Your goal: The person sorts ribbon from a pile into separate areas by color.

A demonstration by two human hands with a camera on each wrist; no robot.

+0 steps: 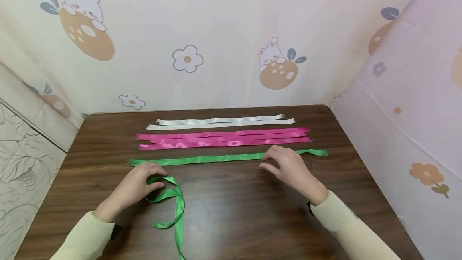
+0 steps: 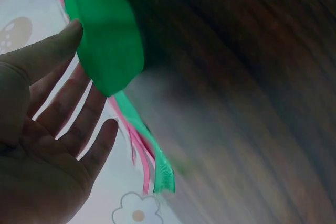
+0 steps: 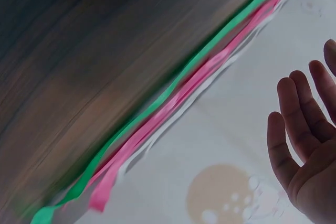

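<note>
My left hand pinches a loose green ribbon between thumb and fingers. This ribbon loops and trails toward the table's near edge; in the left wrist view its wide green fold lies against the thumb. A second green ribbon is stretched across the table, its left end just beyond my left hand. Over its right part hovers my right hand, fingers loosely bent and holding nothing. The right wrist view shows that hand apart from the laid-out green ribbon.
Behind the straight green ribbon lie several pink ribbons, and farther back two white ribbons, all running left to right. They rest on a dark wooden table. A patterned curtain rises at the table's back edge and right side.
</note>
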